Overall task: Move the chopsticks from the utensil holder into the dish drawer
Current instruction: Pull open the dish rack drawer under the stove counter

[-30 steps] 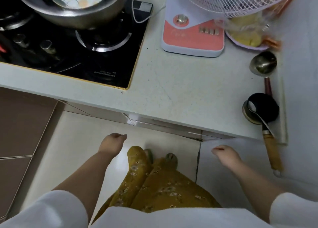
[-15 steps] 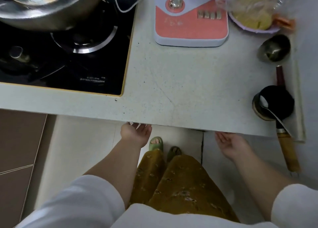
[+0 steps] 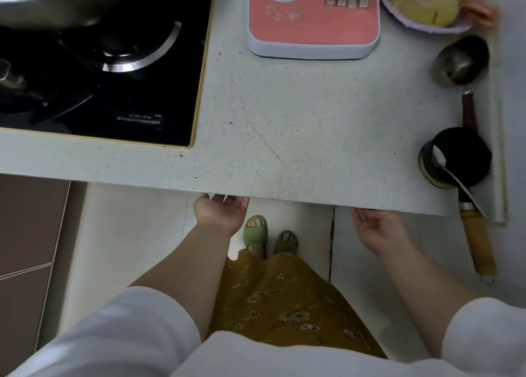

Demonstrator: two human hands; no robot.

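While both arms reach forward below the front edge of the counter (image 3: 284, 126), the fingertips of each hand are hidden under that edge, so what they touch there cannot be told. The left hand (image 3: 219, 210) is turned palm up with the fingers curled upward behind the lip of the counter; the right hand (image 3: 375, 228) is also palm up, loosely open, its fingers passing under the edge further right. Neither hand shows anything in its visible part. No chopsticks, utensil holder or drawer can be made out from this angle. On the counter, a black gas stove (image 3: 99, 72) sits at the left with a metal pot (image 3: 51, 1) on its burner. A pink and white fan base (image 3: 313, 21) stands at the back centre, with a plate of yellow food (image 3: 427, 9) to its right. Along the right side lie a metal ladle (image 3: 461, 61), and nearer the edge a black ladle (image 3: 458, 157) with a wooden handle that sticks out past the counter edge. Below, two feet in green slippers (image 3: 256, 231) stand on a pale tiled floor (image 3: 128, 248), under a mustard floral skirt (image 3: 284, 300).
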